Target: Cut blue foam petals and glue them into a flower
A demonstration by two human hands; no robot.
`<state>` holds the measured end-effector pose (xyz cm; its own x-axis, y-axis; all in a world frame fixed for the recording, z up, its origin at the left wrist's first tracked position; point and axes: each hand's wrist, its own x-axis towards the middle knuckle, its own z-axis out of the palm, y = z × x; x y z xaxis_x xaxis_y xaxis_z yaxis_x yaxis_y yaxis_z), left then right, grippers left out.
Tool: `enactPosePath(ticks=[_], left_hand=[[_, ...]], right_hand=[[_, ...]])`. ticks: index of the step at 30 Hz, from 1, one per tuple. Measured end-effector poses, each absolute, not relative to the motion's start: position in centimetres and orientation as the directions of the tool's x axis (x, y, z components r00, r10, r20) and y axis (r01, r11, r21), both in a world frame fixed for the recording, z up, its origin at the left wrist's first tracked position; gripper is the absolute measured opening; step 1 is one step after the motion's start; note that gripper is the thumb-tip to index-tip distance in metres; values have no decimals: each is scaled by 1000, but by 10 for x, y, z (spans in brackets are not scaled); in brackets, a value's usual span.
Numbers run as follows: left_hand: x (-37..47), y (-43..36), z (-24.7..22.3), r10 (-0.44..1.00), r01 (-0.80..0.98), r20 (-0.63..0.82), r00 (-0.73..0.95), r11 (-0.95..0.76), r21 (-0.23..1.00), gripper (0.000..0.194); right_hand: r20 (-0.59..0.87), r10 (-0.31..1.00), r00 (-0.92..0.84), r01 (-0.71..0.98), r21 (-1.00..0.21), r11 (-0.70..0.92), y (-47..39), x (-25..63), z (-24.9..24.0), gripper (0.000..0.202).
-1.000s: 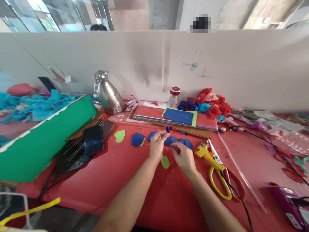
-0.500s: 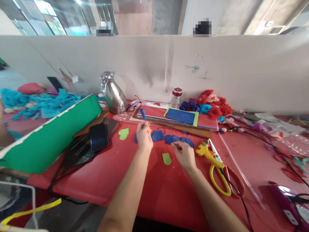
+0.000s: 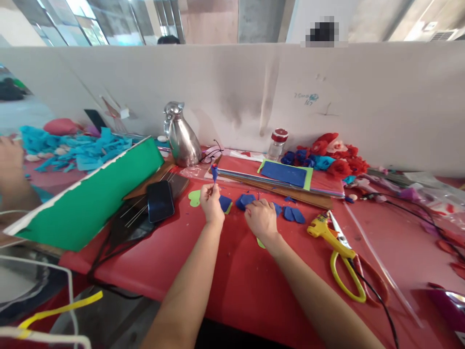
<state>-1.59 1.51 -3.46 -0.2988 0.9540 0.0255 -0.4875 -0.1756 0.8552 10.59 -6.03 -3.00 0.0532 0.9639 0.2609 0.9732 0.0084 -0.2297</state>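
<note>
My left hand (image 3: 212, 202) is closed around the lower end of a small rolled blue paper flower bud (image 3: 214, 174), held upright above the table with a bit of red at its tip. My right hand (image 3: 262, 218) reaches over a row of cut blue petals, its fingers curled down at the edge of one blue petal (image 3: 244, 201). Whether anything is pinched there is hidden. More blue petals (image 3: 293, 214) lie to its right, and another blue petal (image 3: 225, 202) sits beside my left hand. A green heart-shaped leaf (image 3: 194, 198) lies left; another green leaf (image 3: 260, 243) is partly under my right wrist.
A yellow glue gun (image 3: 319, 227) and scissors (image 3: 348, 286) lie right. Left are a phone (image 3: 160, 201), a green board (image 3: 90, 198) and another person's hand (image 3: 10, 155). Behind stand a steel jug (image 3: 184, 140), a jar (image 3: 276, 145) and paper flowers (image 3: 339, 162).
My right hand has moved left along the petals and its fingers now point down at one. The bud in my left hand has turned, showing its red tip. The view has shifted slightly.
</note>
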Motion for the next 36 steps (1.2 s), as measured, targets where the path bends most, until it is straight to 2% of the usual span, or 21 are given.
enactPosePath(ticks=[3,7,9,13,18,22,25,27,30,32,34,36], left_hand=[[-27,21,-28,927,-561,25,-375,-248,790,21],[-31,23,-26,966,-676,-37,-256,-151,722,21],[-29,22,-26,981,-703,-48,-187,-99,704,21],[-20,17,-24,996,-715,-45,-71,-19,699,21],[-10,11,-25,997,-691,-38,63,71,720,18],[-8,9,-27,997,-664,-35,67,71,745,18],[-8,10,-28,997,-658,-49,54,72,750,18],[-8,10,-29,997,-662,-58,47,74,745,18],[-8,10,-30,996,-672,-67,51,84,736,18],[-7,10,-30,996,-675,-70,52,86,733,18],[-6,10,-30,996,-678,-71,51,87,730,18],[-6,10,-30,995,-678,-81,60,100,729,19]], right_hand=[[287,944,165,929,-365,-52,-55,117,-34,21],[260,926,274,827,-555,-89,-47,129,-37,15],[234,933,274,799,-596,-85,-46,133,-38,13],[227,942,247,816,-572,-76,-46,137,-39,10],[301,924,236,822,-569,-25,-47,139,-34,13],[349,937,22,894,-427,137,-49,127,-31,18],[330,943,-42,933,-324,154,-48,117,-31,17],[333,942,51,927,-368,80,-44,115,-32,20],[301,915,269,821,-568,-55,-38,122,-33,20],[263,905,334,750,-656,-86,-36,127,-33,21],[266,914,307,753,-655,-62,-35,132,-33,21],[288,931,224,829,-559,-26,-34,135,-34,21]])
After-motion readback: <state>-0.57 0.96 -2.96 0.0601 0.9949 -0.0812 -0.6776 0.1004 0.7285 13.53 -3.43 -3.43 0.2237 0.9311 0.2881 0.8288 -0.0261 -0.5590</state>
